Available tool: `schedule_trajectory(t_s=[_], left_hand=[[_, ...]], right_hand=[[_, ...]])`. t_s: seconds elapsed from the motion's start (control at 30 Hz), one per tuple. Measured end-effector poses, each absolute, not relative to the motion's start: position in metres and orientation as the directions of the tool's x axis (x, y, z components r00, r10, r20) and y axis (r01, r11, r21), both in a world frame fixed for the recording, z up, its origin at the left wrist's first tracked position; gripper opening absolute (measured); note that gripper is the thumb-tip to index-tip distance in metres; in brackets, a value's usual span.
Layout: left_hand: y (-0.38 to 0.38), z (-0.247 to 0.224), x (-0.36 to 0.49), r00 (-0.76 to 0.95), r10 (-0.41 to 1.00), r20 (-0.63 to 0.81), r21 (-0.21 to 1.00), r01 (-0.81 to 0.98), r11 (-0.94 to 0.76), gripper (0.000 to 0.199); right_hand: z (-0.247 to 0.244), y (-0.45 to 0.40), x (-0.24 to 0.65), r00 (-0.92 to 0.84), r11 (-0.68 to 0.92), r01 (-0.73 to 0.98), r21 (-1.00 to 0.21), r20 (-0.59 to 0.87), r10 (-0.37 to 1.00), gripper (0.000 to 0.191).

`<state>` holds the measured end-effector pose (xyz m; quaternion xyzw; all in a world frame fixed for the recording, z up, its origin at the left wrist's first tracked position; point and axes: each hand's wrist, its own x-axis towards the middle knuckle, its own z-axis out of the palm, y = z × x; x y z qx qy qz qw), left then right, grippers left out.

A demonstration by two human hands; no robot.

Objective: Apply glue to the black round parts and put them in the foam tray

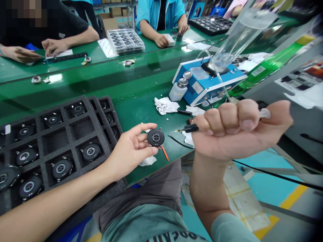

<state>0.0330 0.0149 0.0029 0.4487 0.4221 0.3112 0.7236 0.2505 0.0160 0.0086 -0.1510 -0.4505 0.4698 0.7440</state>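
Observation:
My left hand [131, 148] pinches a round black smartwatch case [155, 137] by its edges, sensor side up, above the green bench. My right hand [234, 129] is wrapped in a fist round a dispensing syringe. Its black front end [191, 128] and thin needle stick out to the left, pointing at the watch case but apart from it. Most of the barrel is hidden by my fingers. Just below the watch case is an orange pointed stick [165, 153]; I cannot tell whether it touches my left hand.
Stacked dark foam trays [101, 126] with several watch cases stand at left. Crumpled tissue [166, 105], a pump bottle [178, 90], a blue dispenser box [202, 79] and a green bottle [267, 69] are behind my hands. A black cable [180, 143] lies near the bench edge. Co-workers sit opposite.

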Motion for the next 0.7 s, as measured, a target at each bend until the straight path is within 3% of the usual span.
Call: schedule_trajectory(t_s=[0.13, 0.27, 0.4, 0.6, 0.7], left_hand=[[0.014, 0.002, 0.033, 0.445, 0.832, -0.332, 0.909, -0.084, 0.408, 0.066], [0.014, 0.003, 0.032, 0.458, 0.835, -0.305, 0.924, -0.070, 0.377, 0.065], [0.011, 0.003, 0.031, 0.438, 0.846, -0.303, 0.937, -0.023, 0.347, 0.066], [0.000, -0.008, 0.036, 0.446, 0.882, -0.150, 0.987, 0.013, 0.161, 0.065], [-0.008, 0.007, 0.033, 0.512, 0.858, -0.044, 0.999, 0.050, 0.022, 0.060]], right_hand=[[0.010, 0.019, 0.250, 0.281, 0.570, -0.471, -0.674, 0.497, 0.821, 0.050], [-0.020, 0.067, 0.237, 0.563, 0.744, -0.243, -0.622, 0.534, 0.630, 0.028], [-0.059, 0.124, 0.223, 0.390, 0.478, 0.071, -0.875, 0.466, 0.794, 0.038], [-0.084, 0.116, 0.225, 0.128, 0.414, 0.142, -0.899, 0.431, 0.893, 0.039], [-0.097, 0.102, 0.234, 0.004, 0.440, 0.231, -0.868, 0.453, 0.891, 0.026]])
